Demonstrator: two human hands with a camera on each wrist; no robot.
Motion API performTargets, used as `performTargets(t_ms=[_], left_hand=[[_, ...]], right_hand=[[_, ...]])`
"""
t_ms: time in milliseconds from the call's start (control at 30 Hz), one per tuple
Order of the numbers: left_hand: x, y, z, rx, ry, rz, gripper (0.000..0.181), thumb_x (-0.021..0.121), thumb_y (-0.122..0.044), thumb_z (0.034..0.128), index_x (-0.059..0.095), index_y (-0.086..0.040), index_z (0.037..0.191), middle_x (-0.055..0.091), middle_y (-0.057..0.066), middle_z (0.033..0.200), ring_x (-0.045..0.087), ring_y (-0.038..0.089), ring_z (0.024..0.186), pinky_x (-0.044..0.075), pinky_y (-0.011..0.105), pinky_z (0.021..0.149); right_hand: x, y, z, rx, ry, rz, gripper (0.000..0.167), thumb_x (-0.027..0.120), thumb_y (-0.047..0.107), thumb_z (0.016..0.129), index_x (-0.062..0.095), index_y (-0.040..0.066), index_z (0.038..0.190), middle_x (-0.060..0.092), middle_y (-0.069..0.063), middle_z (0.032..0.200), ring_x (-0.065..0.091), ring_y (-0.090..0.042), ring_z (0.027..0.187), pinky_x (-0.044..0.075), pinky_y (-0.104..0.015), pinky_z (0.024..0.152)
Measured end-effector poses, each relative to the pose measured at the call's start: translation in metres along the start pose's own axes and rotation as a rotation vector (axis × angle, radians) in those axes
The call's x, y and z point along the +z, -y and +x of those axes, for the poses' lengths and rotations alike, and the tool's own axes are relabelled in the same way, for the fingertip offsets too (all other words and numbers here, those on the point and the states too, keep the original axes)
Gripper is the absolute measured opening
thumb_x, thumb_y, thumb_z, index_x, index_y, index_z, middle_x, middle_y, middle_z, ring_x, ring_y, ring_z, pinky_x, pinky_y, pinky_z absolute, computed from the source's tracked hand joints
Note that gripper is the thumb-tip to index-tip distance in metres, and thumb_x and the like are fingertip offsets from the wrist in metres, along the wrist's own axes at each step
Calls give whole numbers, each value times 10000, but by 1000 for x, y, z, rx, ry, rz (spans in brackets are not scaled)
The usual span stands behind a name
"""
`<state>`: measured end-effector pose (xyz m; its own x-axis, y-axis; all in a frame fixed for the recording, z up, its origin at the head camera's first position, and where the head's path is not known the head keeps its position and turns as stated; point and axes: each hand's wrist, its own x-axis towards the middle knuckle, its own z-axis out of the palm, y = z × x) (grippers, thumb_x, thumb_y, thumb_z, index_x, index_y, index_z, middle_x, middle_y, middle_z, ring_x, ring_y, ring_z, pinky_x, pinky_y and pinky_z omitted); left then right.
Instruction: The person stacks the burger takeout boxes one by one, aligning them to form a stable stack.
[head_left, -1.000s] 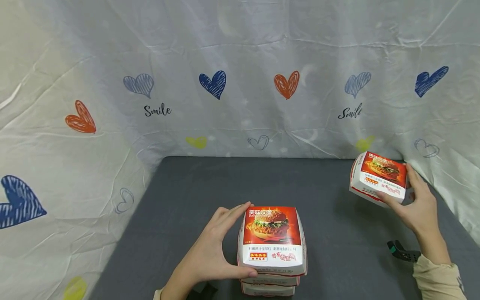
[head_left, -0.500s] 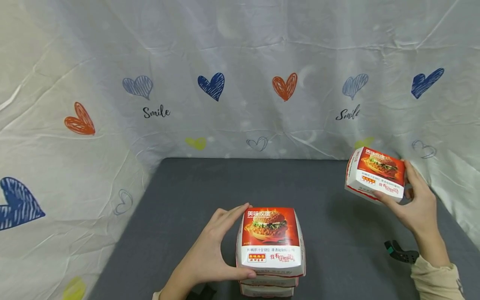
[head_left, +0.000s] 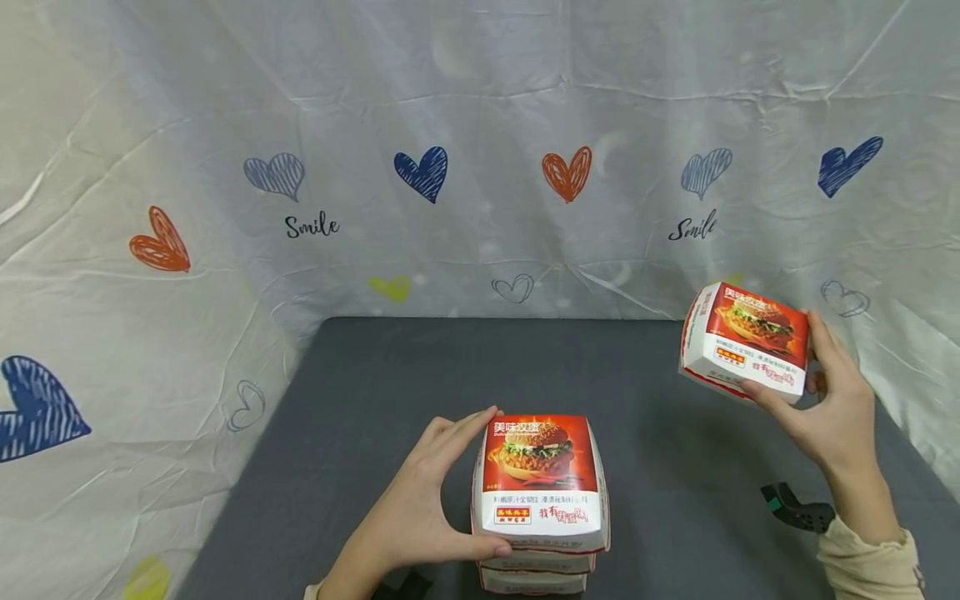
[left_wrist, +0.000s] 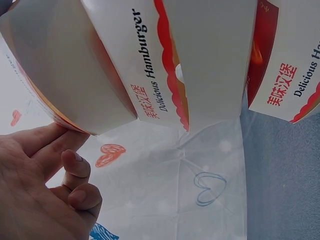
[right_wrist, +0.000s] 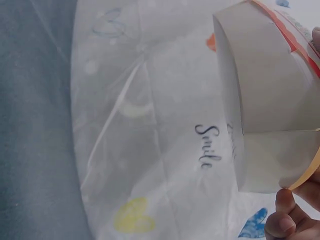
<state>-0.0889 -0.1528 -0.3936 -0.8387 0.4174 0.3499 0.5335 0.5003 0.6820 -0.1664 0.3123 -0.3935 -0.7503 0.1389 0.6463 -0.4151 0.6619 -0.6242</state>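
Observation:
A stack of white and red hamburger boxes stands on the table at the lower middle of the head view. My left hand [head_left: 420, 492] pinches the top box [head_left: 540, 475] from its left side, thumb at the near edge and a finger at the far edge. Beneath it show the edges of lower boxes [head_left: 536, 582]. Another hamburger box [head_left: 750, 337] hangs tilted in the air at the right, gripped on its right side by my right hand [head_left: 836, 408]. In the right wrist view the pale underside of this held box [right_wrist: 280, 90] faces the camera.
The grey table [head_left: 405, 367] spreads left of and behind the stack. A white curtain [head_left: 480, 100] printed with hearts hangs behind and at both sides. A black wristband [head_left: 798, 508] sits by my right sleeve [head_left: 866, 558].
My right hand has lifted its hamburger box a little higher and slightly to the left. The left hand and the stack have held their place.

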Motion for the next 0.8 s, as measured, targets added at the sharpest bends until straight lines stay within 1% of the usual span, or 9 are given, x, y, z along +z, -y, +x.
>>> performTargets(t_ms=[133, 333, 467, 567, 667, 800], left_hand=[[0, 1, 0, -6, -1, -4, 1190, 996, -561, 640, 386, -376, 1644, 558, -135, 1323, 458, 69, 1169, 549, 472, 925], [1, 1, 0, 7, -5, -2, 1194, 993, -570, 641, 385, -360, 1647, 566, -131, 1335, 457, 74, 1168, 547, 470, 924], [1, 1, 1, 11, -7, 2, 1197, 994, -568, 638, 386, -357, 1648, 567, -130, 1337, 457, 72, 1165, 546, 450, 922], [1, 2, 1, 12, -7, 4, 1193, 993, -567, 640, 388, -356, 1647, 569, -129, 1334, 457, 72, 1161, 545, 428, 918], [2, 2, 1, 11, -5, 2, 1190, 992, -566, 643, 389, -356, 1646, 568, -128, 1327, 456, 73, 1160, 546, 430, 918], [2, 2, 1, 12, -7, 5, 1187, 990, -569, 644, 389, -359, 1646, 565, -130, 1320, 456, 70, 1161, 546, 422, 920]], right_hand=[[0, 6, 0, -25, -5, 22, 1098, 938, 110, 695, 393, 197, 1645, 488, -123, 1621, 443, 7, 935, 351, -65, 704], [2, 16, 1, -69, -9, 51, 1103, 951, 109, 692, 398, 212, 1641, 489, -126, 1619, 469, 6, 1048, 368, -35, 720], [4, 20, 2, -107, -9, 71, 1080, 957, 152, 710, 404, 212, 1636, 490, -139, 1616, 484, 8, 1082, 382, -19, 738], [7, 24, 1, -122, -5, 91, 1083, 960, 148, 708, 404, 210, 1635, 493, -96, 1619, 495, 1, 1068, 388, -21, 738], [8, 29, 1, -127, 2, 109, 1109, 966, 102, 688, 398, 198, 1636, 488, -86, 1623, 511, -5, 1062, 397, -20, 751], [11, 34, 1, -144, 7, 126, 1117, 977, 100, 677, 404, 168, 1633, 487, -122, 1619, 516, -5, 1030, 402, -16, 760]])
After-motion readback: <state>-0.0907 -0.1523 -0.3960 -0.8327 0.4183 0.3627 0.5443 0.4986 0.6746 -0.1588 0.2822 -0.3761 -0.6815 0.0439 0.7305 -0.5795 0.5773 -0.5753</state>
